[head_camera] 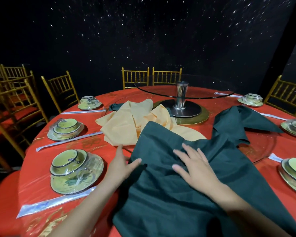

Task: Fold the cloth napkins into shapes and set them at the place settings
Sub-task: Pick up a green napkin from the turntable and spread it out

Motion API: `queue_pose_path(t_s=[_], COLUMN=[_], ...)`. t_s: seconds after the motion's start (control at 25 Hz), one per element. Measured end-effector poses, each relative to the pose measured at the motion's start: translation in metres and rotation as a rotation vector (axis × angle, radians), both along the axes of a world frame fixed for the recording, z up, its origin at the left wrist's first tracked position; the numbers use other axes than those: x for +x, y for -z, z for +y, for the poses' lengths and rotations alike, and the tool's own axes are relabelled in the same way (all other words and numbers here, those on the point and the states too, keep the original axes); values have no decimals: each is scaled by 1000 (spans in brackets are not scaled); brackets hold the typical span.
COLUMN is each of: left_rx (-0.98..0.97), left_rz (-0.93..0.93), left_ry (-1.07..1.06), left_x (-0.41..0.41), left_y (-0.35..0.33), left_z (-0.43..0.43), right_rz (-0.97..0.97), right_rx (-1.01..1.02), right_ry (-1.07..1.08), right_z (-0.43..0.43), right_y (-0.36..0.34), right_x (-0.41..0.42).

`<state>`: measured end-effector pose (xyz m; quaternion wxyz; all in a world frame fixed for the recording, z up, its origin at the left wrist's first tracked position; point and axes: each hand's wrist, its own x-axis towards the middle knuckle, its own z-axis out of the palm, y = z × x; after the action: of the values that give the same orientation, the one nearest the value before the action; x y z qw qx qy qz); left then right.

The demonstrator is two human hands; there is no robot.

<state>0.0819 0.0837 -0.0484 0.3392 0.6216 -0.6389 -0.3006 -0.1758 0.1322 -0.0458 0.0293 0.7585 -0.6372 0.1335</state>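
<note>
A large dark green napkin lies spread and rumpled on the red round table right in front of me. My right hand rests flat on it with fingers straight and spread. My left hand is open at the napkin's left edge, thumb touching the cloth and fingers over the red tablecloth. Behind lie crumpled pale yellow napkins. Another dark green napkin lies at the right.
Wrapped green plate-and-bowl settings stand around the rim: near left, farther left, right. Wrapped chopsticks lie beside them. A glass turntable on a steel post fills the middle. Gold chairs ring the table.
</note>
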Motion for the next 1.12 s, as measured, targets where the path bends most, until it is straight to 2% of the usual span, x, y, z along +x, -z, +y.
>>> queue_pose_path(t_s=[0.2,0.32,0.48,0.6,0.72,0.8,0.92,0.96,1.04,1.12], left_rx=[238,164,-46,130,239,121,-208,-273,-325,-265], left_rz=[93,-40,-29,16,-21,-21,207,199,-26,-397], left_ry=[222,208,52,10,202,274,153,111,40,2], left_x=[28,33,21,24,39,44,48,49,55,67], left_y=[8,12,6,4,9,13,7,3,-6,-10], left_z=[56,68,70,70,86,96,102,101,98,97], right_rz=[12,38,31,-6,-28,-53,-134,-144,-108,-43], right_rx=[49,153,269,293,277,246,224,232,235,214], right_ry=[-151,-150,-140,-65,-38,-77,-143,-173,-222,-239], right_z=[82,111,105,81,71,71,79,84,94,106], right_y=[36,49,45,48,51,49,44,42,36,32], right_x=[16,32,42,44,43,40,39,41,45,42])
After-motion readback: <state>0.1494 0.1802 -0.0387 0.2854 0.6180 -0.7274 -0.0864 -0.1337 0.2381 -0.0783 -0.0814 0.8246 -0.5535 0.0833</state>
